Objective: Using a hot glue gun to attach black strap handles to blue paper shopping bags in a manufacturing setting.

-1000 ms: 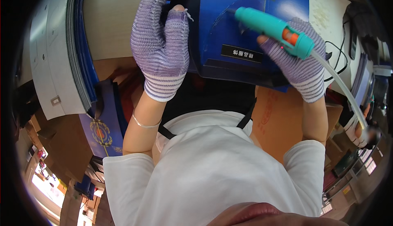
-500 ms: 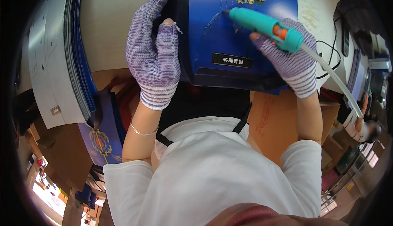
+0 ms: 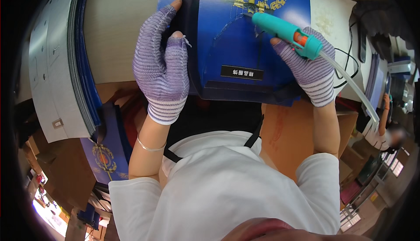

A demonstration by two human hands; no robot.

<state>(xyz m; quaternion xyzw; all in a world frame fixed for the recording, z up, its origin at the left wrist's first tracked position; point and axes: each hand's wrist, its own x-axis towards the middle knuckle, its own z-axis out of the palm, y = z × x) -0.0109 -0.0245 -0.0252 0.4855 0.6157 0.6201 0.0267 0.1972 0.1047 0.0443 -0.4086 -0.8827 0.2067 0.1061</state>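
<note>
A blue paper bag (image 3: 232,48) with gold dragon patterns and a black label lies on the table in front of me. My left hand (image 3: 162,64), in a purple-and-white striped glove with bare fingertips, grips the bag's left side by its raised dark side fold (image 3: 188,35). In my gloved right hand (image 3: 310,62) is a teal hot glue gun (image 3: 280,31) with a long translucent glue stick out of its back end. The gun's nozzle is at the bag's face, just below the gold emblem. A thin, clear curved line of glue shows on the blue surface.
A stack of flat printed sheets (image 3: 57,66) stands on the left, with another blue bag (image 3: 103,156) below it. A cardboard box (image 3: 291,131) sits under the table edge. To the right lie a glue-spotted white sheet (image 3: 326,11) and a black cord (image 3: 355,62). Another person (image 3: 380,136) is at far right.
The glue gun's nozzle has moved slightly right on the bag, nearer the emblem's base, and the curved glue line is longer. The left hand keeps its grip.
</note>
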